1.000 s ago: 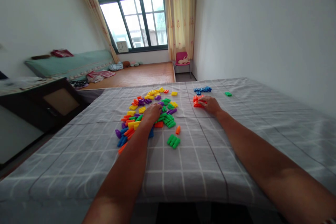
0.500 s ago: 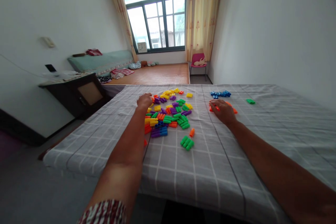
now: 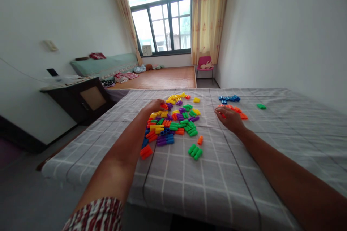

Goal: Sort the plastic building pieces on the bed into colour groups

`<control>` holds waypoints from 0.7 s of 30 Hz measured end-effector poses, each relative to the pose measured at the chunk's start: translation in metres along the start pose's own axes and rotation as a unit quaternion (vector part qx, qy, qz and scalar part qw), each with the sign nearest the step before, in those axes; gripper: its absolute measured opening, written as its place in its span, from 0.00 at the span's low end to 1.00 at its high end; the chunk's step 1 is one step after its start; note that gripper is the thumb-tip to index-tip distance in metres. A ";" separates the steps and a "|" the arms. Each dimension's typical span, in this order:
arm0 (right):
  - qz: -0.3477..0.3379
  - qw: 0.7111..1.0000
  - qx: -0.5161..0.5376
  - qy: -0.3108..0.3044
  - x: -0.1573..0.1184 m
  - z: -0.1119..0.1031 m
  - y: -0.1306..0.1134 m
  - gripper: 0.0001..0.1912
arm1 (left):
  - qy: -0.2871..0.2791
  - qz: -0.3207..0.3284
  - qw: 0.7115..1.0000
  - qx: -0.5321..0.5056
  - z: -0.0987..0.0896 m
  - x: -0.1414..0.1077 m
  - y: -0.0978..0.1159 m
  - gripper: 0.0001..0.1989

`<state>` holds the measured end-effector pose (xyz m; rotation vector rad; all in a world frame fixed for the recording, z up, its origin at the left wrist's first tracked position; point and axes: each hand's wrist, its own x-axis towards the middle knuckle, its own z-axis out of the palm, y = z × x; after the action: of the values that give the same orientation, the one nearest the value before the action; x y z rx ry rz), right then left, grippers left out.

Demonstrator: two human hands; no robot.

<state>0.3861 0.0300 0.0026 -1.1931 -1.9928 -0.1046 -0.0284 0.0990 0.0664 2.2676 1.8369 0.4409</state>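
A mixed pile of plastic pieces in green [image 3: 190,128], yellow [image 3: 156,129], purple [image 3: 162,140] and orange lies mid-table. At its far left edge, my left hand [image 3: 156,105] has its fingers closed around an orange piece [image 3: 164,106]. Right of the pile, my right hand [image 3: 228,116] rests low at a group of orange pieces [image 3: 235,109]; its fingers are bent, and whether they grip one is unclear. Behind that group lies a row of blue pieces [image 3: 230,99]. One green piece [image 3: 261,106] lies farther right.
A grey checked cloth [image 3: 217,180] covers the table. Nearer me are a green cluster [image 3: 195,152], a single orange piece [image 3: 200,140] and an orange block [image 3: 146,152]. Beyond stand a bed [image 3: 168,75], a dark cabinet [image 3: 90,95] and a pink chair [image 3: 205,61].
My left hand has shifted right, onto an orange piece. The orange block at the near left is now uncovered by my left forearm. My right hand has moved slightly toward me, showing more orange pieces.
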 end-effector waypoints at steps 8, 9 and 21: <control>0.037 0.950 0.296 -0.090 0.007 0.005 -0.052 0.27 | -0.130 0.103 0.884 -0.438 0.044 -0.032 0.128 0.21; 0.029 0.943 0.317 -0.100 0.007 0.005 -0.057 0.29 | -0.149 0.097 0.864 -0.471 0.052 -0.037 0.141 0.23; 0.176 0.959 0.221 0.024 0.018 -0.029 0.021 0.28 | -0.019 0.019 0.904 -0.427 -0.010 -0.047 0.105 0.27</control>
<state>0.4145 0.0420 0.0279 -1.2064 -1.6155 0.4650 0.0555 0.0301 0.1050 1.6677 1.2029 0.9668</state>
